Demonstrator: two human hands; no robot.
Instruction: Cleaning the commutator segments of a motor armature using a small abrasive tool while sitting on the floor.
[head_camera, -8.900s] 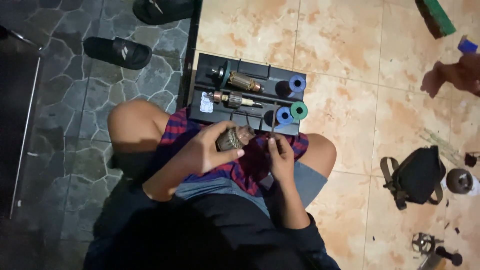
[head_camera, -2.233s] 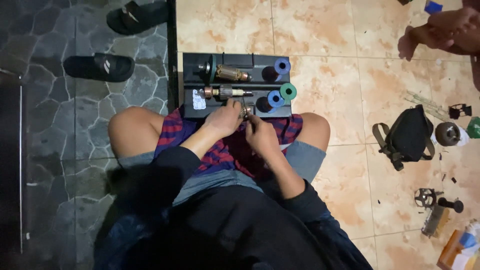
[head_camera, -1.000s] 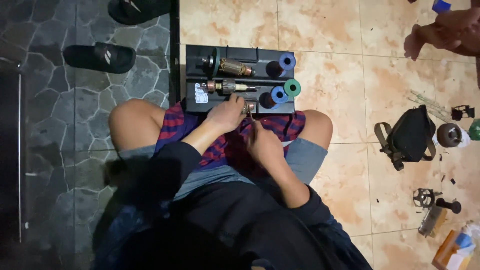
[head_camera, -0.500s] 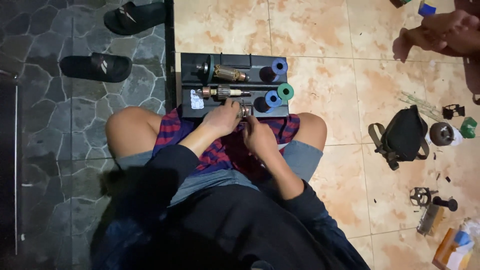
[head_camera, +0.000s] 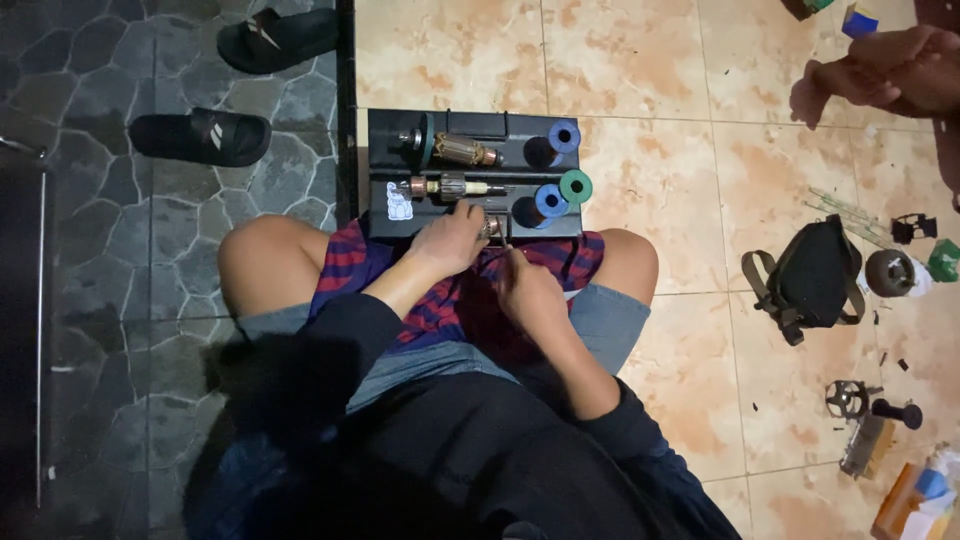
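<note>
- Our left hand grips a small metal motor part above our lap.
- Our right hand is closed on a thin tool touching it.
- Just beyond lies a black tray of motor parts.

Your black tray carries copper-coloured motor armatures, two blue spools and one green spool. Across your lap lies a red-and-navy striped cloth, over grey-blue shorts. The floor tiles are mottled beige and orange; the stone paving is dark grey. Two black sandals sit there, and a black pouch.
</note>
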